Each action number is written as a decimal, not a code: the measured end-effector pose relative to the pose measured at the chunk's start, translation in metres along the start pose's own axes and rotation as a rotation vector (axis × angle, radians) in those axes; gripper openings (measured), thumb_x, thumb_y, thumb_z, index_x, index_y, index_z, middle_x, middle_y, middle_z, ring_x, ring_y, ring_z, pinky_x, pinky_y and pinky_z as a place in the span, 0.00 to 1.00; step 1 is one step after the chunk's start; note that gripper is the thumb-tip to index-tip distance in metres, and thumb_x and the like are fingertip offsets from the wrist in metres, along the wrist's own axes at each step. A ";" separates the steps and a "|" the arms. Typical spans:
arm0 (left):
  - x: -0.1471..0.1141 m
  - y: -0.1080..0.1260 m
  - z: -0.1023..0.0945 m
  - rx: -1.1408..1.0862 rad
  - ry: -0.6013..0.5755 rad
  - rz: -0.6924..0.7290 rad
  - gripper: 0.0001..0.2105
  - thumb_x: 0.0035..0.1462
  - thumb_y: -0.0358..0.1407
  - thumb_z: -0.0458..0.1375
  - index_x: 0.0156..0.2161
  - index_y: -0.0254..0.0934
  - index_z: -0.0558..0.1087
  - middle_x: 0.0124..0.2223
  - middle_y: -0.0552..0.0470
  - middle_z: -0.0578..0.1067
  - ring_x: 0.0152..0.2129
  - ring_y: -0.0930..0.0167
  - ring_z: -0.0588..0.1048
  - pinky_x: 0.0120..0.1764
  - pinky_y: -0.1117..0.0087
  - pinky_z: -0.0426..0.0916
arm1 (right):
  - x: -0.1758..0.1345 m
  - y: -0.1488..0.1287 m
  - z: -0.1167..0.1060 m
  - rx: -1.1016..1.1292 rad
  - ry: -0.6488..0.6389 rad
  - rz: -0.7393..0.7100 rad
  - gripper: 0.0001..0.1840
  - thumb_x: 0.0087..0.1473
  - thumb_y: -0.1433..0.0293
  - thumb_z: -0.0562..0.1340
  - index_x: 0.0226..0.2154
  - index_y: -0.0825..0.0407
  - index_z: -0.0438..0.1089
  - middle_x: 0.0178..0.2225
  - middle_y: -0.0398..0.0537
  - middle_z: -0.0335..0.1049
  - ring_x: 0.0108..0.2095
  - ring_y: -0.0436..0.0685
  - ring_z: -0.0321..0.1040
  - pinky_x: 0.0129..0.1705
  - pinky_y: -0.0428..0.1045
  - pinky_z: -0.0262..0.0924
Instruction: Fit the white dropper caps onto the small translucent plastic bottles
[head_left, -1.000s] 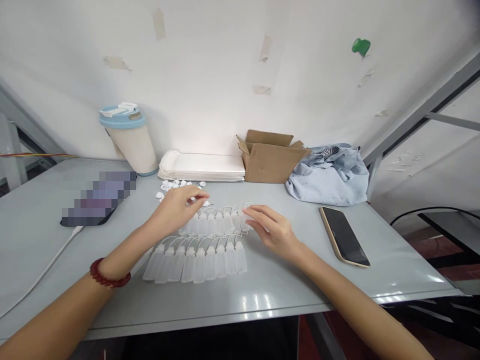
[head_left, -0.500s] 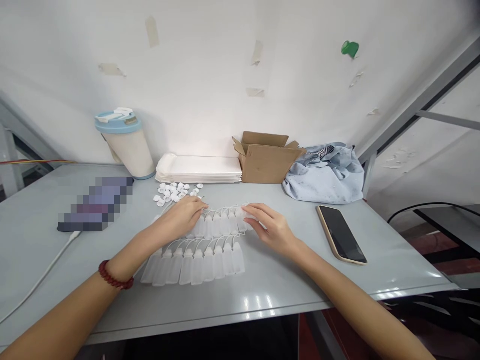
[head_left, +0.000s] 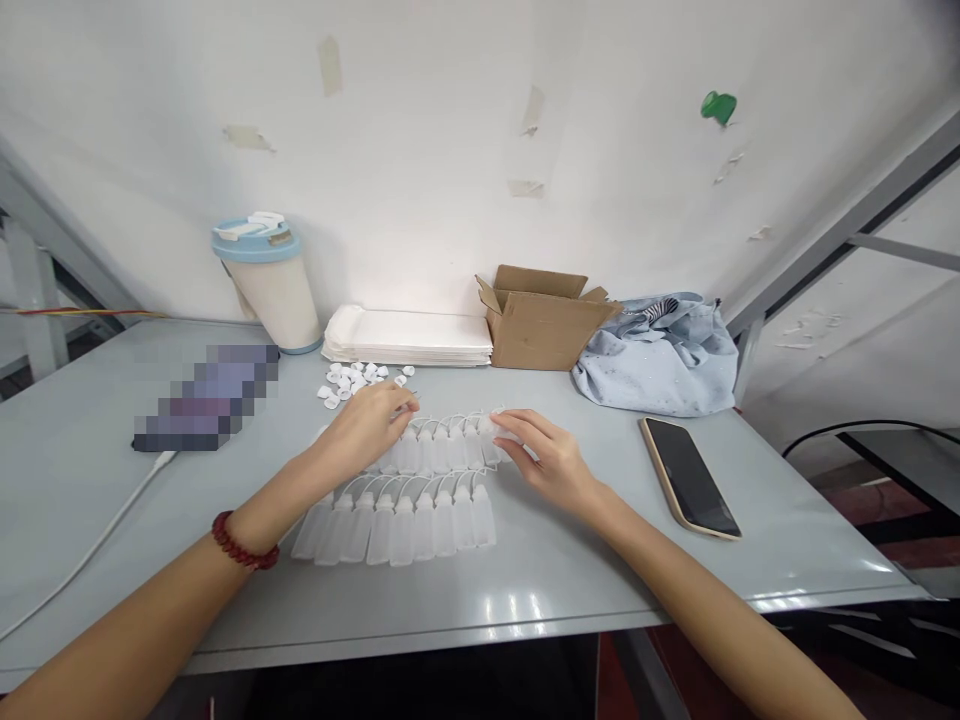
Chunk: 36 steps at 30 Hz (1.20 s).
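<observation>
While the left hand [head_left: 367,422] reaches over the left part of the farther row of slim, translucent white plastic bottles [head_left: 441,452], we see its thumb and fingertips drawn close together just above the bottle tops, though we cannot tell whether anything is pinched between them. A dark red beaded bracelet [head_left: 238,545] circles that wrist. At the other end of this row, we find the right hand [head_left: 551,455] with thumb and forefinger slightly spread at the last bottle; we cannot tell whether they are clamped on it. We see the bottles lying flat side by side, thin white tubes [head_left: 480,470] curving from their tops, and nearer to us a second row of similar bottles [head_left: 403,532], its left end partly hidden by the left forearm. Beyond the left hand we notice a loose scatter of small white plastic caps [head_left: 345,383] on the smooth grey table [head_left: 570,575]. Along the wall we make out a cream tumbler with a light blue lid [head_left: 277,300], a flat white stack [head_left: 412,332], an open brown cardboard box [head_left: 541,330] and a bundle of pale blue cloth [head_left: 652,362]. On the right we see a dark-screened phone in a tan case [head_left: 691,480].
</observation>
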<state>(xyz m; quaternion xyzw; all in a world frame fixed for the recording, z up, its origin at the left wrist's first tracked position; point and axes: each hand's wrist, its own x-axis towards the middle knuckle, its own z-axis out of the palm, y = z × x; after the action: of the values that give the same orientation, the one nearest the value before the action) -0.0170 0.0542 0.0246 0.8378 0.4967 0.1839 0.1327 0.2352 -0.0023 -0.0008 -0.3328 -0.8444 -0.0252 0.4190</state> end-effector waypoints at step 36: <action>-0.030 0.066 0.006 -1.407 -0.107 -0.374 0.11 0.45 0.37 0.67 0.36 0.39 0.75 0.39 0.52 0.75 0.42 0.68 0.71 0.49 0.65 0.64 | 0.003 -0.027 0.004 0.050 0.066 -0.041 0.19 0.58 0.75 0.58 0.52 0.54 0.62 0.38 0.55 0.72 0.37 0.55 0.71 0.36 0.50 0.71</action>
<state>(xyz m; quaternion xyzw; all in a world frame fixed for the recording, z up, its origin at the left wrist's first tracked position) 0.0242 -0.0032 0.0404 0.4632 0.3887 0.3928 0.6929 0.2157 -0.0207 0.0050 -0.3039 -0.8371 -0.0238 0.4544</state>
